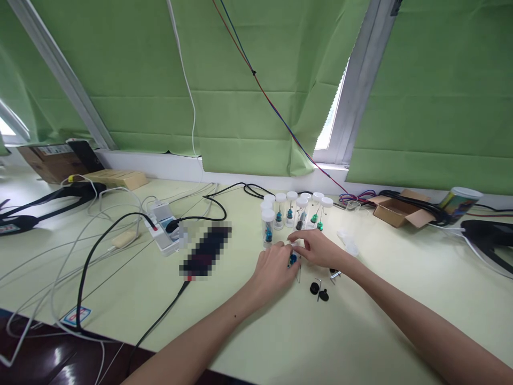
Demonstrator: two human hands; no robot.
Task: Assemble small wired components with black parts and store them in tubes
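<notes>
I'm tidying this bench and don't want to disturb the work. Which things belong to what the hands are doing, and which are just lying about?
In use:
left hand and right hand on a small blue part
capped clear vials
black knobs

Lying about:
power strip
open cardboard box
printed can
cables

Clear plastic vials (279, 213) with white caps stand on a smooth, matt table (360, 331) near a cardboard box (395, 213).
</notes>
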